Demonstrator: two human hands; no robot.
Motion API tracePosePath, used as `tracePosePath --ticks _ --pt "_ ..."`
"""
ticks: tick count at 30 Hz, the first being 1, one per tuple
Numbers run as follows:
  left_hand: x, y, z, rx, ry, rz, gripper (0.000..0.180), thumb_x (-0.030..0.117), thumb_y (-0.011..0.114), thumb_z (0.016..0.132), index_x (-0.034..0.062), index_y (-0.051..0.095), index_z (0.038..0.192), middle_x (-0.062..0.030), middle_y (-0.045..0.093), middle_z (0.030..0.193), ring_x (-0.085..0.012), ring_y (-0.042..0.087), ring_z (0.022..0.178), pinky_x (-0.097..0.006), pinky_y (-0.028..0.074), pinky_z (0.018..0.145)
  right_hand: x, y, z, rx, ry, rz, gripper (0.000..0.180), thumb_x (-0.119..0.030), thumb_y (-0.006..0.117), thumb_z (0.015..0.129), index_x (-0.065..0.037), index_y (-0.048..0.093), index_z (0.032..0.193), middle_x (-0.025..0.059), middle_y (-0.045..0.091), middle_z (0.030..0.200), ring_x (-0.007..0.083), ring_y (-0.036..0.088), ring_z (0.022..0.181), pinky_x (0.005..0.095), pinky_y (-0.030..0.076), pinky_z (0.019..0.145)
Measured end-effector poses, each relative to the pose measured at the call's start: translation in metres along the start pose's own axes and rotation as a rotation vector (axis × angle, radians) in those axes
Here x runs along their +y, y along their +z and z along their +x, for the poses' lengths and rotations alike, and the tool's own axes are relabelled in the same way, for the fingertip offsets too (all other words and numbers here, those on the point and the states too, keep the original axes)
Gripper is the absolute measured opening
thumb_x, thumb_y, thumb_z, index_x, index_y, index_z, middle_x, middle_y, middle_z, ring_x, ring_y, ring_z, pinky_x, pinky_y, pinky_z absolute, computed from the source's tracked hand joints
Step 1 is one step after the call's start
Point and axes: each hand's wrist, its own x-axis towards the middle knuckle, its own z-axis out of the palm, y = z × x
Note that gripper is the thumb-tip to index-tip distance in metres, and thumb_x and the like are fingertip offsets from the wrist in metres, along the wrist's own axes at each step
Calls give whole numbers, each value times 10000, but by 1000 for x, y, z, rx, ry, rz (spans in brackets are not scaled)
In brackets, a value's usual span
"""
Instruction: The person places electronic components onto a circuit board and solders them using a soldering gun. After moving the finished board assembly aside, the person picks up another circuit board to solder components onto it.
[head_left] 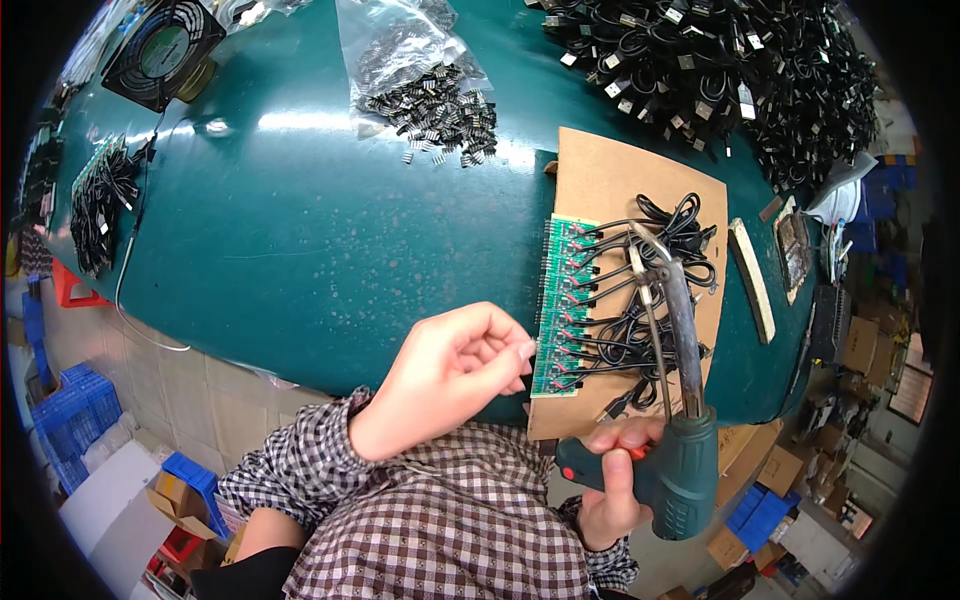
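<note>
My right hand (615, 500) is wrapped round the handle of a dark green soldering gun (685, 485). Its long metal barrel reaches up over black cables, and the tip is near the upper part of a green circuit board panel (548, 345). Along that panel, pins stick out on the left side and black cables (625, 335) run off to the right. A brown cardboard sheet (590, 175) lies under panel and cables. Beside the panel's lower left edge is my left hand (440, 375), thumb and fingers pinched together; whatever is between them is too small to make out.
Small black connectors (445, 110) spill from a clear bag at the back. A large heap of black USB cables (700, 70) fills the back right. A fan (160, 50) stands back left, above a cabled bundle (95, 215). A pale bar (752, 280) lies right of the cardboard.
</note>
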Motion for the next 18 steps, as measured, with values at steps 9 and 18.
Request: tracePosePath --ticks 9,18 --pt "-8 0 8 2 33 116 125 91 563 850 -31 536 854 -48 587 765 -80 593 664 -204 512 616 2 -12 -12 -44 14 43 269 -75 548 776 -5 420 1001 81 451 799 172 501 695 308 461 621" --pt "-13 4 9 40 53 69 118 85 562 846 -28 530 853 -45 586 765 -83 601 671 -204 515 621 7 -27 -26 -80 108 -16 267 -156 548 810 3 422 984 97 466 811 190 515 713 331 479 610"
